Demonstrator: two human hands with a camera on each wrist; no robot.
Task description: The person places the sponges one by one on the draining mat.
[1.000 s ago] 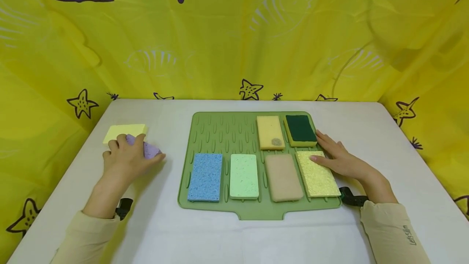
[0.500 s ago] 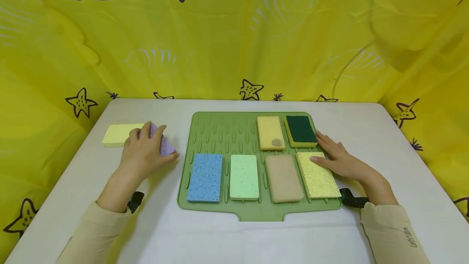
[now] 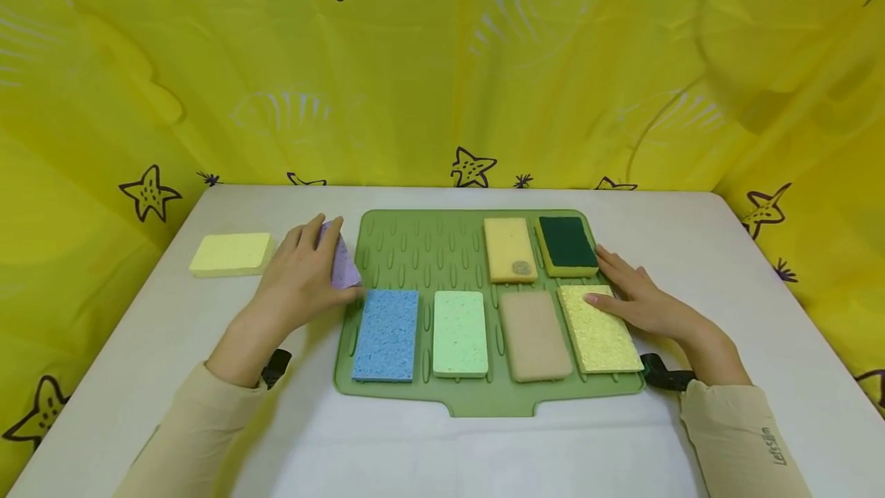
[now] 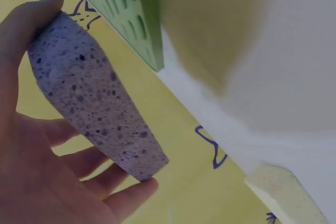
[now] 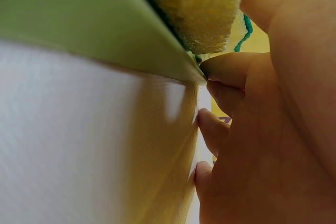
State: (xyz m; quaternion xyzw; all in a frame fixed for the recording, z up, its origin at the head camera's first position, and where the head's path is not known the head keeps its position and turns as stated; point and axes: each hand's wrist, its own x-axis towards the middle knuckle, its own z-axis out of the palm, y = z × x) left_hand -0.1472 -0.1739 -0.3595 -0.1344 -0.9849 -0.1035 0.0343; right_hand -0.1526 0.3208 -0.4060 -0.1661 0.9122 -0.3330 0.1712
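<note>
My left hand [image 3: 293, 287] grips a purple sponge [image 3: 343, 266] between thumb and fingers, at the left edge of the green drying mat [image 3: 415, 248]. In the left wrist view this pored sponge [image 4: 94, 98] is held off the table, tilted. My right hand [image 3: 653, 313] rests at the mat's right edge, its thumb on a speckled yellow sponge [image 3: 600, 333]. The other fingers [image 5: 231, 69] lie extended along the mat's edge. Nearest the left hand on the mat is a blue sponge [image 3: 386, 336].
The mat also bears a mint green sponge [image 3: 460, 333], a beige one [image 3: 535, 335], a pale orange one [image 3: 509, 248] and a dark green scouring sponge [image 3: 567, 244]. A pale yellow sponge [image 3: 231, 253] lies on the white table at left. Yellow curtain surrounds the table.
The left hand has carried the purple sponge rightward, away from the pale yellow sponge, to the mat's left edge. My right hand stays where it was.
</note>
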